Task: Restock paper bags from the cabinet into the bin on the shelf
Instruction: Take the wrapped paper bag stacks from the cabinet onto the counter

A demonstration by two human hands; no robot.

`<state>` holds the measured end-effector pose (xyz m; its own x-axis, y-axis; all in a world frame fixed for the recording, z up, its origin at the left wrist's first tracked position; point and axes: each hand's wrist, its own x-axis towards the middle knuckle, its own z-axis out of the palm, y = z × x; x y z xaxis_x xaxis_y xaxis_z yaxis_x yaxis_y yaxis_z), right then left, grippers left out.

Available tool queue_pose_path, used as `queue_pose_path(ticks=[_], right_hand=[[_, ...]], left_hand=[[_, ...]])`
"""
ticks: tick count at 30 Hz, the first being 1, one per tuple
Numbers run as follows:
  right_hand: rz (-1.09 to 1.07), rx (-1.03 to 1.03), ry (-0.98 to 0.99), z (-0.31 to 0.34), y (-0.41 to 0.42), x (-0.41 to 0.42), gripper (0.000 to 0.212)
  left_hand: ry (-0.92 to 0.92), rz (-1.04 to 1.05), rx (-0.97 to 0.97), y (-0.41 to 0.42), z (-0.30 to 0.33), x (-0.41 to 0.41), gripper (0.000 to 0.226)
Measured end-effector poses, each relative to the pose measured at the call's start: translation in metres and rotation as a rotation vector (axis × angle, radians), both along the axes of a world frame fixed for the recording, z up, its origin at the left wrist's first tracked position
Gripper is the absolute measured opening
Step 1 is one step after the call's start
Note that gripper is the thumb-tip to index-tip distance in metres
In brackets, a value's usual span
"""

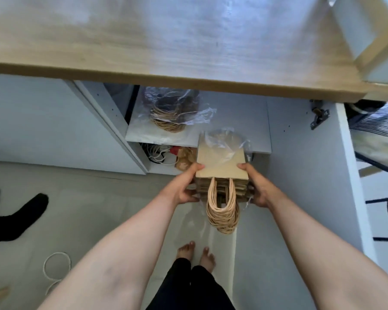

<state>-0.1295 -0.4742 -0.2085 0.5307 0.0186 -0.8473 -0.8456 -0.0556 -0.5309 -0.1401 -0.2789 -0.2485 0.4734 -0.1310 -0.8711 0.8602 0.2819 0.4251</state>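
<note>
1. Two bare hands hold one stack of paper bags (222, 166) between them, in front of the open cabinet (300, 153) and below the edge of the wooden table (166, 52).
2. Far left on the floor (87, 198) lie a foot in a black sock (20, 218) and a white cord (54, 271).
3. On the cabinet shelf (244, 121), a second bundle of bags (168, 117) sits in clear plastic.
4. Left hand (184, 186): its fingers curl around the stack's left side, thumb on top.
5. Twisted paper handles (222, 211) hang from the stack toward the person; loose plastic wrap (224, 142) trails off its far end.
6. Right hand (258, 186): it grips the right side, thumb on top.
</note>
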Motion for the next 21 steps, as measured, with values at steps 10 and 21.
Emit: queue_pose_path(ticks=[10, 21], right_hand=[[0.394, 0.108, -0.009, 0.057, 0.132, -0.039, 0.028], [0.735, 0.230, -0.214, 0.168, 0.291, -0.031, 0.072]], left_hand=[[0.050, 0.457, 0.052, 0.108, 0.077, -0.115, 0.029], [-0.123, 0.786, 0.318, 0.233, 0.216, -0.162, 0.031]])
